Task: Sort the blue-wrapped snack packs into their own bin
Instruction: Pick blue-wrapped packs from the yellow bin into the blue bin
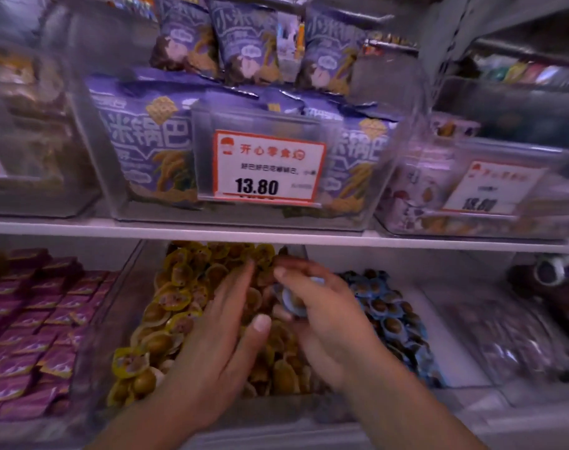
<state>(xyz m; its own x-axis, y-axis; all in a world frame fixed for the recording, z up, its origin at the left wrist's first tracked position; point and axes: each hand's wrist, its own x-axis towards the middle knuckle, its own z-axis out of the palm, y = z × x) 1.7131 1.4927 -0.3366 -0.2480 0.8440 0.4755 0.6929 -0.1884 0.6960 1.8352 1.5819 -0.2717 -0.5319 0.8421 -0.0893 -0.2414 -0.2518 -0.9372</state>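
From the head camera, both my hands are down in the lower shelf, over the clear bin of yellow-wrapped snack packs (179, 297) in the middle. My left hand (221, 323) lies flat on that pile, fingers straight and reaching to the far side, thumb out to the right, gripping nothing. My right hand (322, 306) is curled round one blue-wrapped snack pack (293, 303); its pale blue rim and brown centre show between my thumb and fingers, and the rest is hidden in my palm. That hand sits over the right edge of the yellow bin, just beside the divider.

Right of the divider is the bin holding the other blue-wrapped packs (387, 310), a heap that runs from far to near along its left side, with bare white floor (452, 349) on its right. My held pack is near that heap but not in it.

To the left on the same shelf sits a bin of purple sachets (33, 323), laid in rows. Far right there are clear wrapped packs (516, 345), blurred.

On the shelf above, a clear bin holds large purple bags (147, 141), with smaller purple bags (244, 43) standing behind them. A red-framed price tag (267, 167) reading 13.80 hangs on its front. A second tag (491, 190) to the right is too blurred to read.
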